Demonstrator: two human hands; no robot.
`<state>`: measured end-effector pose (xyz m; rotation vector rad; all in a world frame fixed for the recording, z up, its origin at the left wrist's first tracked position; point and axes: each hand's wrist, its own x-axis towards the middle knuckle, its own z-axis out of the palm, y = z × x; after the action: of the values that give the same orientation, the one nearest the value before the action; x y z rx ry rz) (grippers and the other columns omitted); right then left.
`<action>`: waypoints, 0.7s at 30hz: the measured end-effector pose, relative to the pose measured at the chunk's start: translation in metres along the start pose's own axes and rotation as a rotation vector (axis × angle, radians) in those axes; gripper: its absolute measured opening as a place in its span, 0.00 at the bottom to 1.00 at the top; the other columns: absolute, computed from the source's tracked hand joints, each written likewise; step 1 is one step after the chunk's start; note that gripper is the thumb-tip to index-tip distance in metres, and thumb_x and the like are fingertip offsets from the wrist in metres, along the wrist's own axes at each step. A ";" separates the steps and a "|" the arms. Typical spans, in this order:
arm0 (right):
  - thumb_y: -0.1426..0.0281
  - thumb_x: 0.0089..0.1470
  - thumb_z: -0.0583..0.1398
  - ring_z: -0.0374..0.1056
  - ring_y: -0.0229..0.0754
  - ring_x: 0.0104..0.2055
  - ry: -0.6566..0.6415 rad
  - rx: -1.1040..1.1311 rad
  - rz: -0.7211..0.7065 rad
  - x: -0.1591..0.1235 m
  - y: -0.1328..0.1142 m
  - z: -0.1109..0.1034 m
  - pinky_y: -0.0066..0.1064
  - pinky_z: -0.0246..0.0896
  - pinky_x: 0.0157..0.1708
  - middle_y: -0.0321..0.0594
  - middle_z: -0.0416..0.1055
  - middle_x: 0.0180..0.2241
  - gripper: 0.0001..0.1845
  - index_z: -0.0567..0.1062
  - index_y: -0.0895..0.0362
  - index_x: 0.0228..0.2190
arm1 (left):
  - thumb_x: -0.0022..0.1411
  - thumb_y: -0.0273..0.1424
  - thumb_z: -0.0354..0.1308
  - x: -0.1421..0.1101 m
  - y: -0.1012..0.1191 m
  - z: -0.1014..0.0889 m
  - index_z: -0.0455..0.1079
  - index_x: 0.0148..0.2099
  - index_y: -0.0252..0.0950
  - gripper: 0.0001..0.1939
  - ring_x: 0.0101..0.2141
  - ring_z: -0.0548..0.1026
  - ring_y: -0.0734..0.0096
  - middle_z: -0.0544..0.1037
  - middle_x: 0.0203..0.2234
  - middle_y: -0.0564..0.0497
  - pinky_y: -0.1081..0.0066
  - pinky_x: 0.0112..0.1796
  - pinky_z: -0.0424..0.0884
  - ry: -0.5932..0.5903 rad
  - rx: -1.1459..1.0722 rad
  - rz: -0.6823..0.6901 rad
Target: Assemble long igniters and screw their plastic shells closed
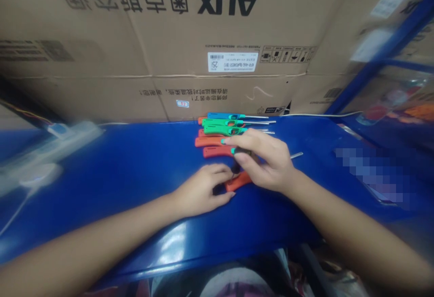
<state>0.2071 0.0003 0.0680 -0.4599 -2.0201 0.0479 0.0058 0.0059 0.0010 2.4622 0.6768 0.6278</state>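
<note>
My left hand (203,190) is closed on the handle end of an orange long-nosed lighter (239,181), pinching it between thumb and fingers just above the blue table. In my right hand (266,159) is a small dark-handled screwdriver (235,167), its thin shaft pointing down at the lighter's handle. My right palm hides the middle of that lighter; a metal nozzle tip (297,155) shows beyond the hand. Right behind lie more lighters side by side: a red-orange one (217,152), an orange one (208,142), a green one (217,129) and a blue one (220,116) among several.
A large cardboard box wall (183,30) stands along the table's back edge. At the left lies a white power strip (68,139) with a plugged-in white charger (40,175) and cable. A flat, partly blurred-out object (376,179) lies at the right, near a blue metal post (369,57).
</note>
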 end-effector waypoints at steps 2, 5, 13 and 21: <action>0.75 0.66 0.52 0.75 0.42 0.48 -0.077 0.071 0.055 0.001 -0.002 -0.002 0.37 0.72 0.50 0.46 0.78 0.47 0.18 0.72 0.59 0.54 | 0.66 0.32 0.60 0.000 0.000 0.000 0.75 0.53 0.37 0.15 0.45 0.76 0.60 0.77 0.45 0.45 0.61 0.49 0.73 -0.004 0.006 -0.006; 0.74 0.67 0.51 0.75 0.41 0.47 -0.152 0.173 0.129 0.000 -0.003 -0.001 0.35 0.72 0.48 0.46 0.78 0.45 0.19 0.70 0.59 0.57 | 0.65 0.32 0.61 0.000 0.000 0.000 0.76 0.50 0.37 0.13 0.45 0.76 0.59 0.77 0.43 0.45 0.60 0.48 0.73 0.006 0.012 -0.012; 0.71 0.67 0.54 0.76 0.41 0.48 -0.085 0.048 0.017 -0.003 0.000 0.000 0.33 0.73 0.49 0.45 0.79 0.45 0.16 0.72 0.58 0.54 | 0.66 0.33 0.61 -0.001 -0.001 0.001 0.76 0.50 0.37 0.12 0.45 0.75 0.60 0.77 0.45 0.46 0.60 0.50 0.72 0.007 -0.004 -0.010; 0.71 0.60 0.64 0.77 0.41 0.47 -0.025 0.007 0.001 -0.003 0.001 -0.001 0.29 0.73 0.50 0.40 0.81 0.45 0.16 0.76 0.54 0.50 | 0.64 0.31 0.62 0.000 0.000 0.000 0.76 0.50 0.37 0.12 0.44 0.76 0.60 0.77 0.45 0.46 0.59 0.49 0.72 -0.003 0.000 -0.014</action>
<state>0.2095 0.0007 0.0660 -0.4576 -2.0438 0.0616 0.0058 0.0060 0.0006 2.4561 0.6920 0.6186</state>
